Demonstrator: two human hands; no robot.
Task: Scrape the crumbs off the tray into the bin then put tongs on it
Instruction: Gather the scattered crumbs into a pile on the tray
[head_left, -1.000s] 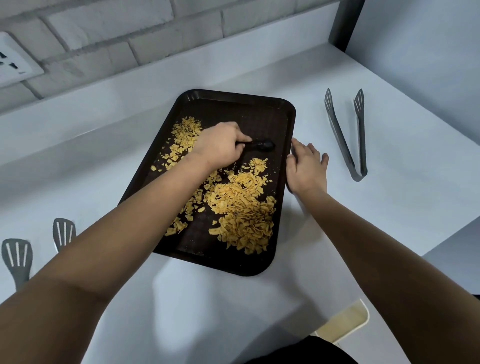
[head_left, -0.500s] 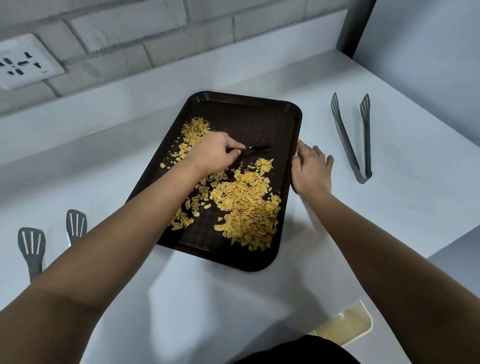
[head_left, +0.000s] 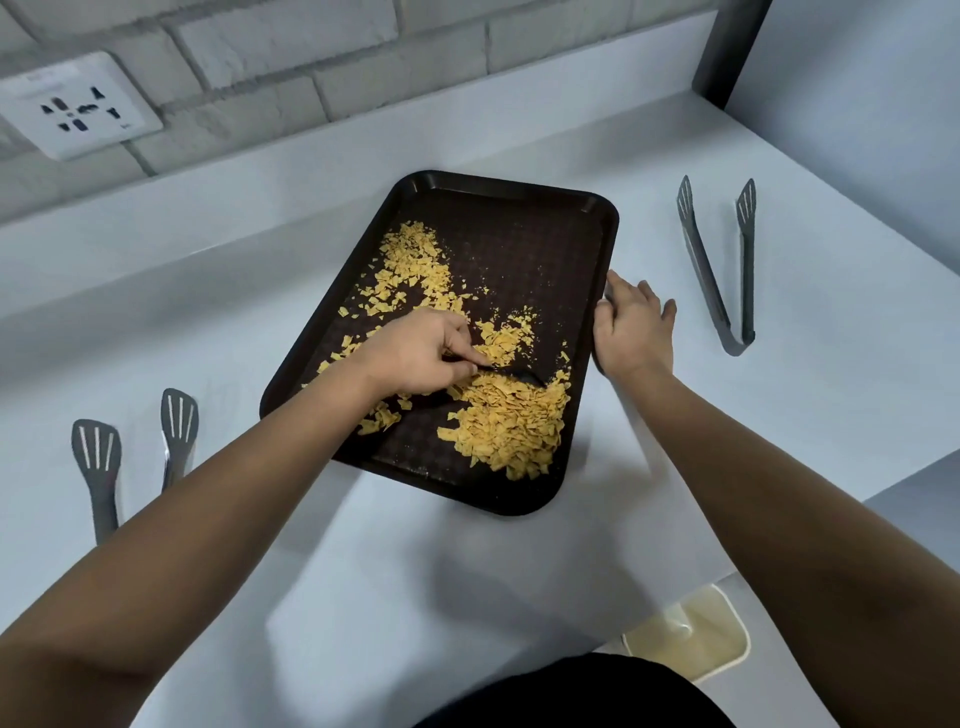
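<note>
Since a second ago, left hand (head_left: 423, 353) has drawn the black scraper (head_left: 511, 375) from the middle of the dark tray (head_left: 498, 182) toward 6 o'clock, into the yellow crumbs (head_left: 511, 423) heaped at the tray's 5 o'clock corner; its fingers pinch the handle. Right hand (head_left: 631, 327) rests with relaxed fingers against the tray's 3 o'clock rim. Grey tongs (head_left: 722, 270) lie apart at 3 o'clock, and the bin (head_left: 691, 636) sits below the counter (head_left: 363, 597) edge at 5 o'clock.
</note>
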